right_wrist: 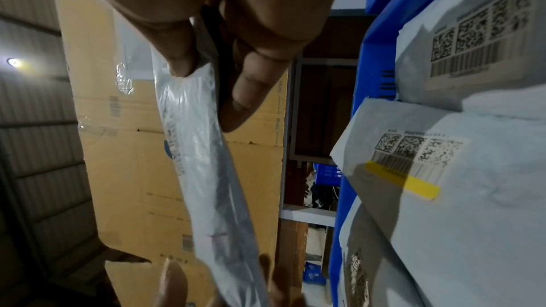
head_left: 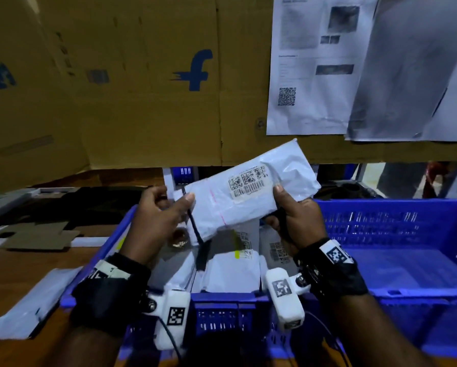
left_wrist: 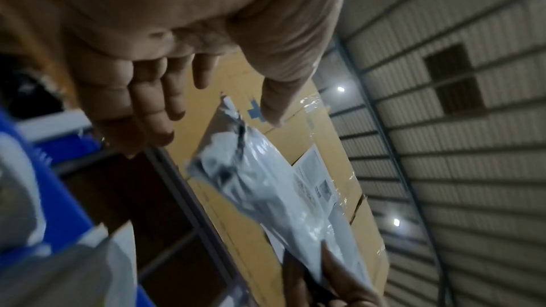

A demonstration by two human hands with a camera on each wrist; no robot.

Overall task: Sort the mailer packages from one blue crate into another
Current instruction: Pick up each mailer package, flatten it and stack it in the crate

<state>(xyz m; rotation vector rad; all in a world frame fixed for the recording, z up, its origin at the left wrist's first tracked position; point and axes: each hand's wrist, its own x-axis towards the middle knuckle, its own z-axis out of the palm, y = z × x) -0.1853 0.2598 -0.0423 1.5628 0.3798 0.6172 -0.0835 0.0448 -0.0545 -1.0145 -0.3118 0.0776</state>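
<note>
Hands: right hand (head_left: 296, 221) pinches the mailer's right end between thumb and fingers; left hand (head_left: 156, 221) is at its left end, thumb on top, but the left wrist view shows straight, spread fingers, so a real grip is doubtful.
Right crate (head_left: 396, 295): blue, looks bare inside as far as visible; likely the destination.
Left crate (head_left: 222, 300): blue, packed with several white mailers (head_left: 230, 271), so most sorting appears left to do.
Held mailer (head_left: 248, 197): white, barcode label up, raised over the left crate, not yet across.
</note>
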